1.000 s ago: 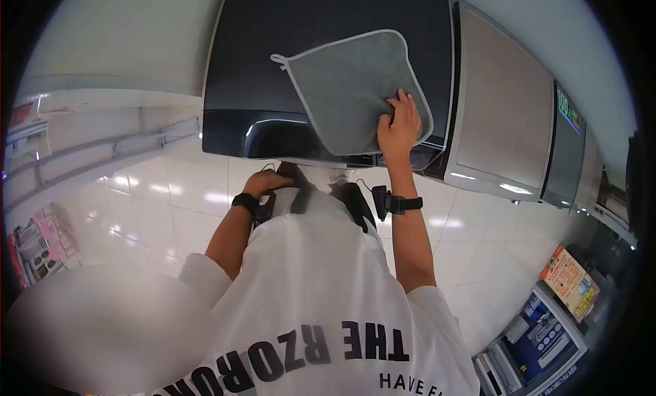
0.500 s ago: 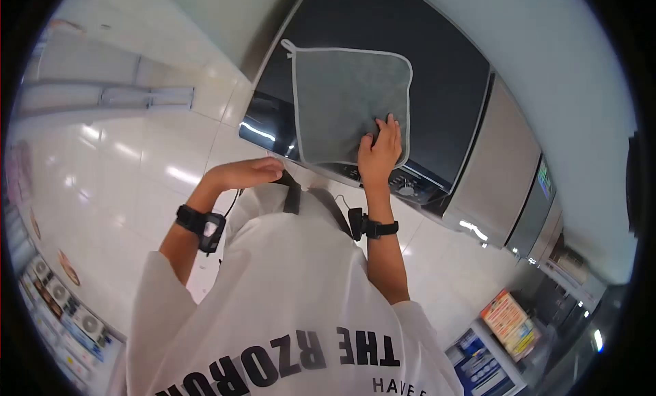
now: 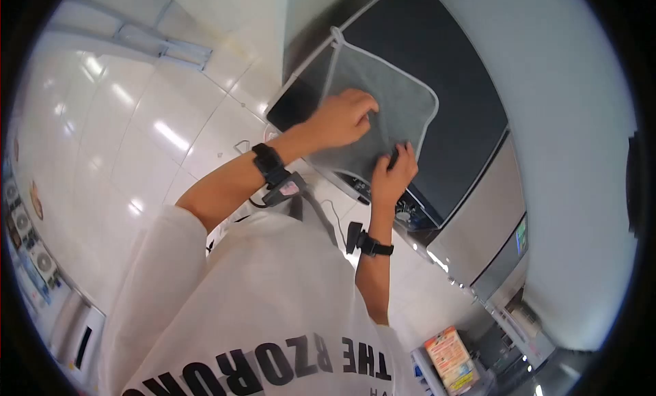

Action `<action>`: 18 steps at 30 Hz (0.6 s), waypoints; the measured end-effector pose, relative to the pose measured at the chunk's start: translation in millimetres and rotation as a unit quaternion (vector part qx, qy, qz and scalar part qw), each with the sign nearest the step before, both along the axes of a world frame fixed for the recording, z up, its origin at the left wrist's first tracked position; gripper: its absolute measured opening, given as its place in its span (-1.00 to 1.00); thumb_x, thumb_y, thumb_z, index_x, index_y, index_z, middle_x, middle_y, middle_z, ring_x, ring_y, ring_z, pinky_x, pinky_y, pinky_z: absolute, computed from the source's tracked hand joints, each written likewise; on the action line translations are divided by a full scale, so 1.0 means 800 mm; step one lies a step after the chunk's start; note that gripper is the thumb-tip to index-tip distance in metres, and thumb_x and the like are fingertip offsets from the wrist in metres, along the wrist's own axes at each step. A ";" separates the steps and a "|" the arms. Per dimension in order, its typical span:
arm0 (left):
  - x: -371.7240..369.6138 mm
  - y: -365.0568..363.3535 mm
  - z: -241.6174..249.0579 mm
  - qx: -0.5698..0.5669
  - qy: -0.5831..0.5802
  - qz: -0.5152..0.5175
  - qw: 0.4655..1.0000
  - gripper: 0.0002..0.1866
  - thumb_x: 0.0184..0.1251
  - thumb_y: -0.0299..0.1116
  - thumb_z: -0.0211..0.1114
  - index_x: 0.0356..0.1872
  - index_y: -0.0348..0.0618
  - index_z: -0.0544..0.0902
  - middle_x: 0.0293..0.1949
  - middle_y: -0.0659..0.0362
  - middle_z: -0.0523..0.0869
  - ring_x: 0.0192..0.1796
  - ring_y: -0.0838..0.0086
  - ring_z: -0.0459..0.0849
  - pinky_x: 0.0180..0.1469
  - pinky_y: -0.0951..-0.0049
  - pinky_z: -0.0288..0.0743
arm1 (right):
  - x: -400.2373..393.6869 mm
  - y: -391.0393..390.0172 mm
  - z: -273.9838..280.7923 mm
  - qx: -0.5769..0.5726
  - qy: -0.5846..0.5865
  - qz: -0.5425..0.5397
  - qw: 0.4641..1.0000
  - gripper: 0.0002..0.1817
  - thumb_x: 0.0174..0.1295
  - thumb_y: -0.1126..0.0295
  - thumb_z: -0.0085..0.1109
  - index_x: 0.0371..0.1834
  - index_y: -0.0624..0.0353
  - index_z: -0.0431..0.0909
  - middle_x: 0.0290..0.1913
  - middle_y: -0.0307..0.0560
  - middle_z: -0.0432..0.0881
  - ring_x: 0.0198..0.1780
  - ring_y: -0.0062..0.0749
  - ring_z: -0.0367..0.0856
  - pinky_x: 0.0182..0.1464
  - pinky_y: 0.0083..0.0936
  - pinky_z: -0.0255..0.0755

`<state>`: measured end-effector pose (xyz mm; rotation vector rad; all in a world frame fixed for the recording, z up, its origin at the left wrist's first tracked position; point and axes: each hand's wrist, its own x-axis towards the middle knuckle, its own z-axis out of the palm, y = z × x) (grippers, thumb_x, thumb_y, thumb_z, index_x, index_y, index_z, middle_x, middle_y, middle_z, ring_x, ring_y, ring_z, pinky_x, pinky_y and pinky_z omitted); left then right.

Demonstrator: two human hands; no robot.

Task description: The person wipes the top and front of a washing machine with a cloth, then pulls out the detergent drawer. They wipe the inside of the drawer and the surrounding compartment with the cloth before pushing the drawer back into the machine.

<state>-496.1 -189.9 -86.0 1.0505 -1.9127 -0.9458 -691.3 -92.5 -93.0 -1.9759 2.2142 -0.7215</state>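
A grey cloth (image 3: 400,95) with pale edging and a hanging loop lies on the dark top of an appliance (image 3: 454,116). My left hand (image 3: 342,117) rests over the cloth's left part, its fingers curled in a pinch on the fabric; the exact grip is partly hidden. Near the cloth's front right corner, my right hand (image 3: 396,176) touches it with thumb and fingers apart. A crease runs through the fabric between my hands. Each wrist wears a black strap with a small device.
Dials (image 3: 404,215) sit along the appliance's front edge. A silver appliance (image 3: 471,208) stands to the right, and a pale wall (image 3: 567,157) rises behind it. Shiny tiles (image 3: 157,150) cover the floor. A colourful sign (image 3: 451,358) stands at lower right.
My left hand has moved from beside my body up and right onto the cloth. My right hand stays at the cloth's front right. The view has turned, and the cloth looks more creased.
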 end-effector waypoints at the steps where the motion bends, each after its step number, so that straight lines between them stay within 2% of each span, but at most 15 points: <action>1: -0.004 -0.001 -0.007 -0.014 -0.007 -0.014 1.000 -0.67 0.17 -0.54 0.25 0.00 -0.25 0.58 0.08 -0.01 0.64 0.22 0.01 0.56 0.24 0.14 0.47 | -0.007 0.006 -0.005 -0.005 0.003 -0.003 1.000 -0.58 0.20 0.42 0.15 0.13 0.37 0.52 0.32 0.36 0.47 0.29 0.26 0.39 0.38 0.02 0.22; 6: -0.054 0.022 -0.015 -0.088 -0.076 -0.036 0.993 -0.64 0.16 -0.46 0.27 0.04 -0.17 0.59 0.23 0.02 0.59 0.39 0.15 0.47 0.25 0.06 0.42 | -0.058 0.047 -0.016 -0.026 0.014 -0.050 0.998 -0.58 0.21 0.41 0.15 0.11 0.39 0.52 0.34 0.35 0.46 0.34 0.26 0.36 0.40 0.05 0.19; 11: -0.106 0.047 -0.033 -0.147 -0.102 -0.087 0.980 -0.58 0.14 -0.41 0.31 0.09 -0.16 0.60 0.28 0.02 0.56 0.43 0.17 0.43 0.29 0.13 0.38 | -0.109 0.084 -0.021 -0.027 0.017 -0.097 0.995 -0.59 0.19 0.41 0.15 0.10 0.37 0.53 0.33 0.33 0.47 0.33 0.23 0.38 0.43 0.02 0.18; 15: -0.131 0.086 -0.020 -0.163 -0.158 -0.114 0.967 -0.56 0.13 -0.38 0.32 0.10 -0.17 0.61 0.35 0.01 0.51 0.49 0.18 0.36 0.31 0.15 0.34 | -0.148 0.108 -0.029 -0.024 0.038 -0.110 0.993 -0.56 0.16 0.45 0.16 0.14 0.36 0.50 0.33 0.34 0.45 0.35 0.23 0.36 0.43 -0.01 0.19; 16: -0.132 0.094 -0.022 -0.188 -0.174 -0.121 0.959 -0.53 0.19 -0.29 0.32 0.14 -0.19 0.61 0.39 -0.03 0.47 0.49 0.12 0.34 0.30 0.14 0.39 | -0.155 0.112 -0.029 -0.018 0.049 -0.108 0.993 -0.54 0.16 0.47 0.16 0.16 0.36 0.49 0.34 0.35 0.44 0.36 0.22 0.35 0.42 -0.01 0.19; 18: -0.129 0.098 -0.021 -0.181 -0.187 -0.107 0.960 -0.52 0.21 -0.29 0.30 0.17 -0.17 0.60 0.40 -0.02 0.46 0.50 0.14 0.33 0.32 0.13 0.38 | -0.147 0.108 -0.022 -0.034 0.028 -0.116 0.992 -0.50 0.14 0.49 0.15 0.20 0.37 0.45 0.37 0.37 0.39 0.40 0.23 0.31 0.45 0.00 0.17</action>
